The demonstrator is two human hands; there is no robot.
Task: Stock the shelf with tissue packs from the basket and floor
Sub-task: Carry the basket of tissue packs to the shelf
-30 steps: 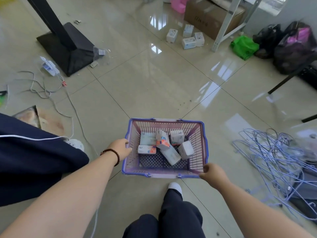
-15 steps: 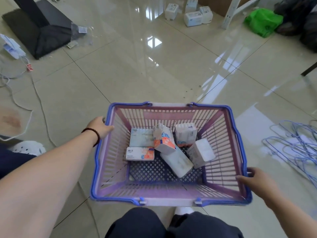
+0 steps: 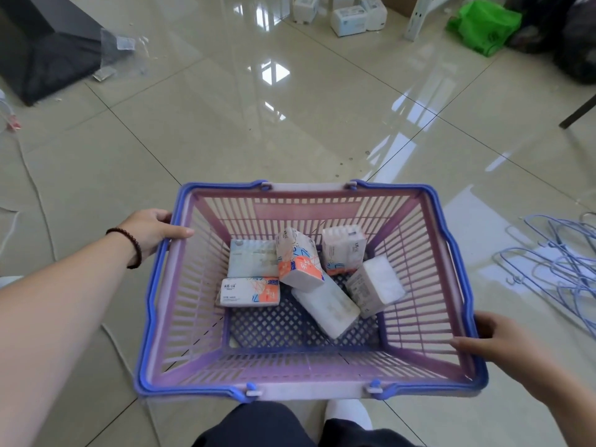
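Note:
A purple plastic basket [image 3: 190, 330] with a blue rim hangs in front of me above the tiled floor. My left hand [image 3: 151, 229] grips its left rim, thumb over the edge. My right hand [image 3: 496, 341] grips the right rim near the front corner. Several tissue packs lie loose in the basket: one with orange print [image 3: 298, 258] leans upright in the middle, another flat one [image 3: 248, 291] lies at the left, a plain white one [image 3: 325, 306] lies at a slant. More tissue packs [image 3: 348, 19] stand on the floor far ahead.
A white shelf leg [image 3: 417, 19] stands far ahead beside a green bag [image 3: 480, 25]. A black stand base [image 3: 42, 53] sits at far left with cables near it. A tangle of blue wire hangers [image 3: 554, 262] lies on the floor at right.
The basket has come up off the floor toward me and now looks much larger. Both hands keep their hold on its rim. The far tissue packs have shifted toward the top edge.

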